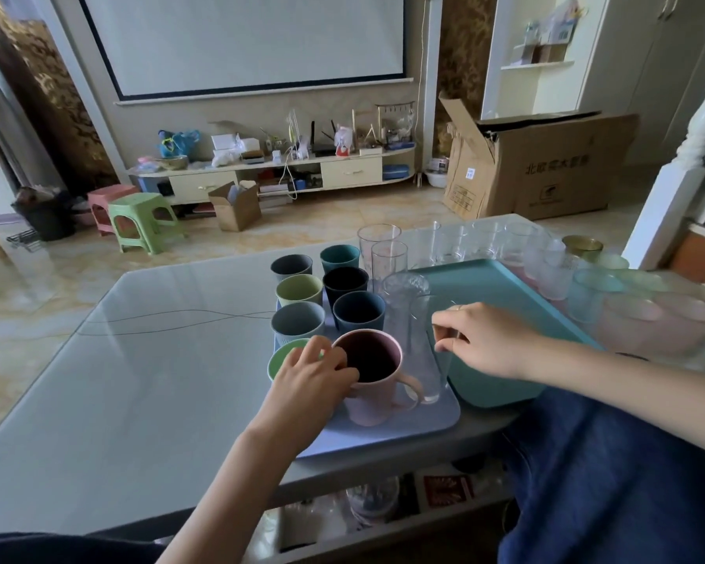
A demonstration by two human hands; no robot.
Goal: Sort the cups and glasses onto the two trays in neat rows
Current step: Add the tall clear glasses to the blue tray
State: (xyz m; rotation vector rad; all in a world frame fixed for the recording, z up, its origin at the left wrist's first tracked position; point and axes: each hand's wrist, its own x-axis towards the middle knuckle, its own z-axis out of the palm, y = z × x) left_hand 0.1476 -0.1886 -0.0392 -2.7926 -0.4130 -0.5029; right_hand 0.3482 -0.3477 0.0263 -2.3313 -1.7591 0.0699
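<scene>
The left hand (316, 370) grips the rim of the light pink plastic mug (373, 382). The right hand (479, 339) pinches the tall clear glass (430, 348); it could slip or break, so hold its sides

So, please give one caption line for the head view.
Left hand grips pink mug; right hand holds clear glass.

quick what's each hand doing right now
Left hand: grips the rim of the pink mug on the lilac tray.
Right hand: pinches the rim of a tall clear glass.
</scene>
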